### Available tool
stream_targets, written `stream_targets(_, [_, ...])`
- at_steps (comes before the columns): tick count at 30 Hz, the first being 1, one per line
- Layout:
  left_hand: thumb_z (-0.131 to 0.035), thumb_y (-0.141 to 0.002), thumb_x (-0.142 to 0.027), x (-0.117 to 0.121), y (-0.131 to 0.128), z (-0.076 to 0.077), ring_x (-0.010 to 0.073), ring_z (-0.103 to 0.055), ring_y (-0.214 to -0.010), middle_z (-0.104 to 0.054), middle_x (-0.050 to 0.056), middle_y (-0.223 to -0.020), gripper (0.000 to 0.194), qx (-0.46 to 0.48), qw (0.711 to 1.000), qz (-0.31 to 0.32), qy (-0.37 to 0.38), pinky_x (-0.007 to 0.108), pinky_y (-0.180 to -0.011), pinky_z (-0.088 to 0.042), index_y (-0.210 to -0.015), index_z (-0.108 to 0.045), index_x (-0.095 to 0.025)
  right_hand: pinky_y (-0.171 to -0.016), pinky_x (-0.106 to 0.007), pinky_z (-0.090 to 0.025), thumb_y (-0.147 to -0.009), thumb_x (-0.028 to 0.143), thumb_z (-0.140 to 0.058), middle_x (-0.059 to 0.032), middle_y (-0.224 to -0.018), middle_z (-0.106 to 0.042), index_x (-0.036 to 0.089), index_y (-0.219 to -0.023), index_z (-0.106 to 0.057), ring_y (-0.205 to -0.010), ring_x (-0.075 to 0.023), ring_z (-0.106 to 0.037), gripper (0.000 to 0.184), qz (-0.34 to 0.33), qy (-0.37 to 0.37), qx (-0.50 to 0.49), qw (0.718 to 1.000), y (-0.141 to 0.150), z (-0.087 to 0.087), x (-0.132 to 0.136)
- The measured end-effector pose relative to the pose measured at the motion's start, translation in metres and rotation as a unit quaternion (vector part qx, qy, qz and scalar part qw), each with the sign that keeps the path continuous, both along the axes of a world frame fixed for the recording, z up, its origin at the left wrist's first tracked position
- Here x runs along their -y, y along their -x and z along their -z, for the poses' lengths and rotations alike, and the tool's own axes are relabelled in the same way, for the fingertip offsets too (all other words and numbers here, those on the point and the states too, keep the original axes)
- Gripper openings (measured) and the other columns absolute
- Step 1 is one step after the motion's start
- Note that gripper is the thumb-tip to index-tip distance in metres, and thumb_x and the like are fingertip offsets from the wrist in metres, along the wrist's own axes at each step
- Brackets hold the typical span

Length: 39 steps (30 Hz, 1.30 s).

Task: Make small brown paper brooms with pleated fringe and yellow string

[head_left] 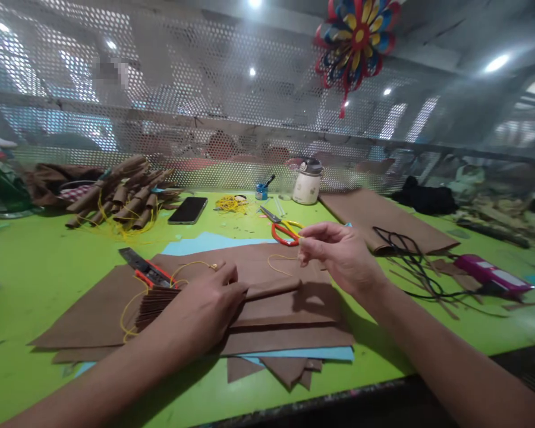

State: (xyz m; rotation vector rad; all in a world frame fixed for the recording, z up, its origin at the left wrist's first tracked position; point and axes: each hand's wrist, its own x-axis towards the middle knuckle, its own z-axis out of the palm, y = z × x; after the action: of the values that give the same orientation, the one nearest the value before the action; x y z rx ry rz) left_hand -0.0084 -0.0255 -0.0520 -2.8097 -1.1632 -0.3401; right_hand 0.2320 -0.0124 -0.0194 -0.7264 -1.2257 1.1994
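Note:
A pleated bundle of brown paper [154,306] lies on the stacked brown sheets, and my left hand [216,297] is closed over its middle. A narrow folded end [274,289] sticks out to the right of those fingers. My right hand [339,252] is raised above the sheets, thumb and fingertips pinched together at the end of a thin yellow string [274,261]. More of the string loops around the left side of the pleats. Behind the bundle rests a black-and-red cutter [147,268]. Scissors [283,229] with red and yellow handles lie just beyond my right fingertips.
Flat brown sheets [89,315] and light blue paper [196,244] cover the middle of the green table [22,273]. Behind are rolled brown bundles [125,193], a phone [188,210] and a bottle [307,181]. Black cord [410,261] and a magenta device [493,275] lie right.

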Motion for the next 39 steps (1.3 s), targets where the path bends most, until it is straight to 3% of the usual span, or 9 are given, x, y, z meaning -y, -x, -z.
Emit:
stream_targets(5, [-0.034, -0.093, -0.02, 0.0, -0.0008, -0.0004, 0.017, -0.047, -0.071, -0.052, 0.008, -0.083, 0.033, 0.008, 1.0, 0.0, -0.011, 0.031, -0.065, -0.037, -0.083, -0.066, -0.016, -0.059, -0.033, -0.057, -0.06, 0.023, -0.081, -0.0016, -0.062, -0.069, 0.015, -0.08, -0.071, -0.055, -0.0145, -0.065, 0.024, 0.036, 0.002, -0.011, 0.999, -0.0042, -0.0022, -0.003])
stream_targets(15, [-0.033, -0.094, -0.022, 0.0005, -0.0016, -0.0021, 0.0174, -0.047, -0.069, -0.052, 0.008, -0.082, 0.034, 0.015, 1.0, 0.001, -0.014, 0.032, -0.064, -0.036, -0.08, -0.064, -0.017, -0.072, -0.035, -0.056, -0.066, 0.017, -0.076, 0.002, -0.069, -0.066, 0.016, -0.096, -0.068, -0.067, -0.0136, -0.066, 0.031, 0.032, -0.02, -0.039, 0.999, -0.0056, 0.0005, -0.0052])
stream_targets(20, [-0.035, -0.093, -0.021, 0.0001, -0.0018, -0.0023, 0.0176, -0.047, -0.069, -0.052, 0.007, -0.082, 0.033, 0.019, 1.0, 0.003, -0.009, 0.032, -0.064, -0.035, -0.08, -0.064, -0.017, -0.062, -0.029, -0.05, -0.065, 0.017, -0.076, 0.0035, -0.063, -0.063, 0.016, -0.095, -0.067, -0.057, -0.0098, -0.059, 0.032, 0.048, -0.016, -0.025, 0.998, -0.0031, -0.0009, -0.003])
stream_targets(27, [-0.034, -0.094, -0.023, -0.0021, -0.0006, -0.0007, 0.0184, -0.046, -0.07, -0.052, 0.008, -0.082, 0.034, 0.009, 1.0, 0.006, -0.007, 0.033, -0.064, -0.035, -0.081, -0.064, -0.016, -0.051, -0.024, -0.04, -0.061, 0.022, -0.079, 0.0025, -0.062, -0.062, 0.015, -0.079, -0.067, -0.051, -0.007, -0.05, 0.023, 0.066, 0.023, -0.015, 0.997, 0.0031, 0.0027, -0.0043])
stream_targets(32, [-0.034, -0.094, -0.023, -0.0009, -0.0007, -0.0015, 0.019, -0.046, -0.072, -0.052, 0.008, -0.081, 0.034, 0.003, 1.0, 0.009, -0.012, 0.033, -0.064, -0.036, -0.083, -0.066, -0.016, -0.044, -0.022, -0.034, -0.067, 0.032, -0.076, 0.0038, -0.054, -0.053, 0.015, -0.072, -0.067, -0.047, -0.0059, -0.045, 0.02, 0.045, 0.074, -0.034, 0.996, 0.004, 0.0052, -0.0068])
stream_targets(36, [-0.034, -0.094, -0.023, -0.0012, -0.0009, -0.0012, 0.0186, -0.046, -0.073, -0.052, 0.008, -0.081, 0.034, -0.003, 1.0, 0.012, -0.016, 0.032, -0.065, -0.037, -0.084, -0.066, -0.016, -0.062, -0.025, -0.047, -0.063, 0.024, -0.078, -0.0001, -0.072, -0.061, 0.018, -0.076, -0.068, -0.065, -0.0098, -0.054, 0.017, 0.062, 0.051, -0.039, 0.996, 0.0022, 0.0074, -0.01])
stream_targets(39, [-0.033, -0.094, -0.024, -0.0017, -0.0009, -0.001, 0.019, -0.046, -0.074, -0.052, 0.008, -0.081, 0.035, 0.0, 1.0, 0.01, -0.011, 0.033, -0.067, -0.038, -0.084, -0.066, -0.016, -0.078, -0.028, -0.048, -0.057, 0.013, -0.078, 0.0002, -0.086, -0.061, 0.021, -0.087, -0.068, -0.079, -0.0109, -0.056, 0.033, 0.047, 0.032, -0.036, 0.998, -0.0004, 0.0076, -0.0098])
